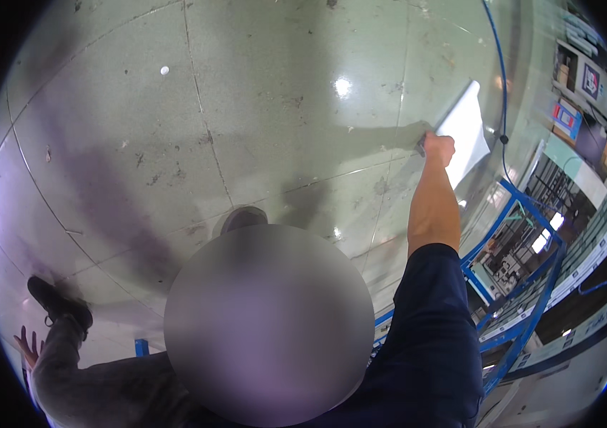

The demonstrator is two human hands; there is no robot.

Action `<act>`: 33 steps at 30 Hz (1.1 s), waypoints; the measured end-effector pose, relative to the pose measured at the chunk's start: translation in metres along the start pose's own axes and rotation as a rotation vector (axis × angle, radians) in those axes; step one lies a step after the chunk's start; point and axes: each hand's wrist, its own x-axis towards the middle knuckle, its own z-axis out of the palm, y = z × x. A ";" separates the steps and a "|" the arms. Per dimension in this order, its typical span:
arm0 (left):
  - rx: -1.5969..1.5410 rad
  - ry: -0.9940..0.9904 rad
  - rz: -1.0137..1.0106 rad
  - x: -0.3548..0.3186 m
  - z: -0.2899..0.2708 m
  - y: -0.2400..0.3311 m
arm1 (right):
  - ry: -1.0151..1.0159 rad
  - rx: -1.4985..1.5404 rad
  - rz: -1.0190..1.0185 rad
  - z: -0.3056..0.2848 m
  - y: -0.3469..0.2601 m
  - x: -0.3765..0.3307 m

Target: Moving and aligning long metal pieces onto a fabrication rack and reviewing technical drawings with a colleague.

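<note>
Reaching far out from the body, the right hand (439,148) is closed in a fist on a white sheet (466,132), with a small dark thing showing at the left of the fist, too small to tell what it is. The sheet stands out past the hand toward the upper right, lit and pale against the grey-green floor (246,107). The bare forearm runs down from the fist to a dark blue sleeve (431,328) at the lower edge.

A blue cable (503,85) hangs just right of the sheet, from the top edge down toward a blue metal frame (524,264), which lies below and right of the hand.

At the lower left, the left hand (27,347) is released, its fingers spread, holding nothing, at the end of a grey sleeve (68,371). A black shoe (57,301) rests on the floor just above it. A large blurred round patch covers the middle of the lower half of the view.
</note>
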 end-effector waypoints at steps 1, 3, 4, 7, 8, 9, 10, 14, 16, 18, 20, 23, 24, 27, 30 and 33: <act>0.001 -0.004 -0.022 -0.007 0.005 -0.009 | 0.045 -0.014 0.037 -0.003 -0.003 0.002; 0.002 -0.018 -0.065 -0.014 0.012 -0.035 | 0.073 -0.053 0.049 -0.011 0.000 0.000; -0.003 -0.028 -0.089 -0.015 0.016 -0.051 | 0.107 -0.084 0.069 -0.018 0.002 -0.004; -0.023 -0.055 -0.161 -0.014 0.019 -0.105 | 0.186 -0.111 0.063 -0.045 0.013 -0.049; -0.036 -0.061 -0.179 -0.009 0.019 -0.123 | 0.231 -0.111 0.051 -0.056 0.017 -0.068; -0.050 -0.064 -0.196 -0.002 0.018 -0.142 | 0.217 -0.106 0.070 -0.071 0.018 -0.089; -0.098 -0.092 -0.234 -0.020 0.075 -0.096 | 0.272 -0.117 0.076 -0.103 0.025 -0.100; -0.157 -0.200 -0.386 0.057 0.163 -0.026 | 0.380 -0.238 -0.021 -0.171 0.003 -0.179; -0.204 -0.161 -0.306 0.094 0.056 -0.207 | 0.307 -0.161 0.005 -0.215 0.002 -0.227; -0.226 -0.147 -0.329 0.125 0.015 -0.307 | 0.337 -0.188 -0.034 -0.243 -0.037 -0.293; -0.230 -0.232 -0.193 0.178 0.004 -0.345 | 0.373 -0.241 -0.101 -0.270 -0.063 -0.347; -0.236 -0.473 0.126 0.282 0.002 -0.270 | 0.364 -0.255 -0.191 -0.303 -0.103 -0.428; -0.311 -0.487 0.220 0.305 0.004 -0.248 | 0.392 -0.240 -0.274 -0.311 -0.116 -0.460; -0.280 -0.719 0.804 0.380 0.012 -0.149 | 0.458 -0.180 -0.413 -0.346 -0.137 -0.563; -0.338 -1.018 1.039 0.400 0.047 -0.050 | 0.463 -0.054 -0.584 -0.395 -0.122 -0.661; -0.506 -1.038 1.188 0.428 0.040 0.006 | 0.269 0.330 -0.921 -0.452 -0.122 -0.755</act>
